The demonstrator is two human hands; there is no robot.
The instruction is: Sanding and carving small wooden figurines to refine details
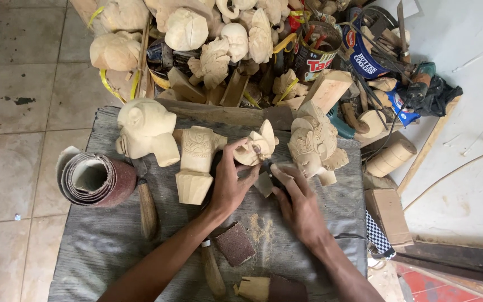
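My left hand (pixel 229 184) grips a small pale carved wooden figure (pixel 257 146) and holds it just above the grey cloth-covered board (pixel 102 246). My right hand (pixel 298 204) is closed around a dark tool whose tip meets the underside of the figure; the tool is mostly hidden by my fingers. A little heap of sawdust (pixel 261 226) lies on the cloth below the hands. A square of brown sandpaper (pixel 235 244) rests near my left wrist.
On the board stand a round carved head (pixel 145 131), a carved block (pixel 197 162) and an ornate carved mask (pixel 314 144). A sandpaper roll (pixel 93 179) and wooden-handled tool (pixel 146 207) lie left. Many carvings (pixel 213 33), tins and tools crowd the far side.
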